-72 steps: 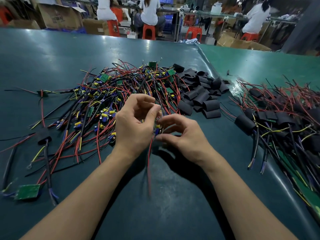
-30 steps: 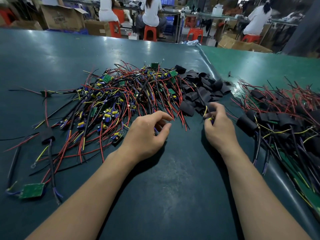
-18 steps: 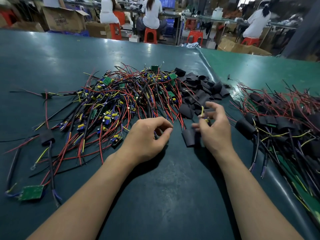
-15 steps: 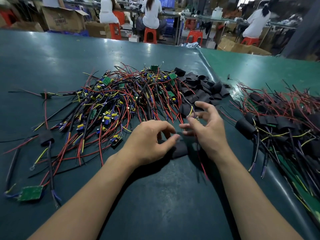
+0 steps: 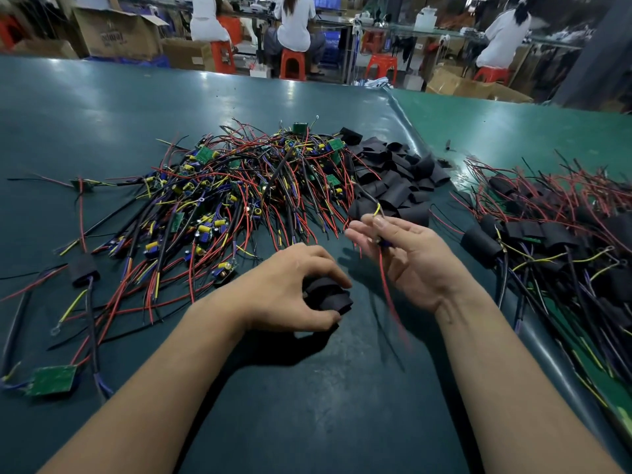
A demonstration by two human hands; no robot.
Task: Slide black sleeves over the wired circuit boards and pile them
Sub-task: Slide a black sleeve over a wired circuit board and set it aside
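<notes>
Black sleeve (image 5: 328, 295) sits in the left hand (image 5: 290, 289), fingers curled round it from above, thumb under, low over the bench (image 5: 307, 405); its mouth looks turned toward the other hand, likely so the board can go straight in. Right hand (image 5: 410, 254) is palm up, fingers mostly spread, with a wired circuit board (image 5: 383, 241) pinched between thumb and fingertips. Board itself mostly hidden, only a blue-purple bit shows. Its red wire (image 5: 390, 295) hangs down across the palm, a yellow-tipped lead (image 5: 377, 209) sticks up past the fingertips. The two hands are near each other but apart, so sleeving has not started.

Supplies are laid out by stage: bare wired boards heap (image 5: 239, 193) ahead-left, loose sleeve pile (image 5: 393, 179) just beside it, finished sleeved pile (image 5: 554, 234) well apart on the right. Judging by this, the piece goes right once sleeved. Dangling wires could snag at the sleeve mouth.
</notes>
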